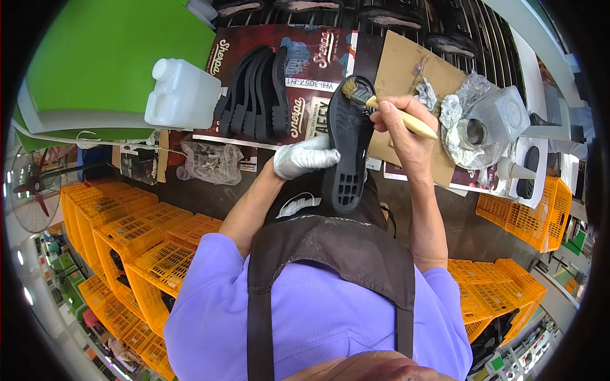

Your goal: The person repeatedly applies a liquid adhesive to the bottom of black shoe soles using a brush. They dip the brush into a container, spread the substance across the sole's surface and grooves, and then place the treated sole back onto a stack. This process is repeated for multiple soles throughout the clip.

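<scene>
A black shoe sole (pixel 348 143) is held up in front of me, its hollow inner side facing up. My left hand (pixel 304 157), in a whitish glove, grips the sole by its left edge near the middle. My bare right hand (pixel 405 130) is closed around the pale handle of a brush (pixel 413 122). The brush's bristles touch the inside of the sole at its far end. Beyond my left hand, several more black soles (pixel 257 95) stand on edge in a row on a dark red printed cardboard sheet (pixel 311 57).
A white plastic jug (pixel 182 95) stands at the left. To the right, a cut clear plastic container (pixel 502 117) lies among crumpled, white-smeared wrapping on brown cardboard (pixel 397 63). A metal rack (pixel 438 25) with shoe parts runs along the back. Orange crates (pixel 168 263) stack behind me on both sides.
</scene>
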`<state>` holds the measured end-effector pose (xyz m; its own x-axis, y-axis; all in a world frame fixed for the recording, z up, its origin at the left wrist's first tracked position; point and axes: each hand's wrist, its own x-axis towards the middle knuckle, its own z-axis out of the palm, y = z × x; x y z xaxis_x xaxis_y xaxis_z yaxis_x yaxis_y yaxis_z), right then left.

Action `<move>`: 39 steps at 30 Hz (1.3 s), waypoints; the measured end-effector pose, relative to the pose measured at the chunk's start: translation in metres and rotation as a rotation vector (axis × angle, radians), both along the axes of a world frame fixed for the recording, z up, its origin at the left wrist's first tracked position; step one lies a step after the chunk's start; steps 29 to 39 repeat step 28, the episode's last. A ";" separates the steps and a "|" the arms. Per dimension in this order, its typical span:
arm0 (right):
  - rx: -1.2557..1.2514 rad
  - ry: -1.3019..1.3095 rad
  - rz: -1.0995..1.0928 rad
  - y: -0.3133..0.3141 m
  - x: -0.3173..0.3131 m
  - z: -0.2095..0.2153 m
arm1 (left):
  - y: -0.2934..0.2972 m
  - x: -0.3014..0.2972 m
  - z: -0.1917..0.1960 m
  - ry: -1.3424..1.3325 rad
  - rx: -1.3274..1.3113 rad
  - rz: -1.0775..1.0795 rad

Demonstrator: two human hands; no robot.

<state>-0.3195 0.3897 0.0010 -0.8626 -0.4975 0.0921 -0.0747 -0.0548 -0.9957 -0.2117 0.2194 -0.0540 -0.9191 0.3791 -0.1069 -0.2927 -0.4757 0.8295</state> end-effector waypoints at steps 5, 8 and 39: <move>-0.006 0.018 -0.003 -0.001 0.000 -0.006 | -0.003 0.008 -0.013 -0.136 0.245 0.094; -0.007 0.003 0.010 -0.001 0.002 -0.006 | -0.002 0.012 -0.019 -0.188 0.416 0.125; -0.063 -0.043 0.123 -0.004 0.036 -0.001 | 0.004 0.000 -0.004 -0.223 0.523 0.416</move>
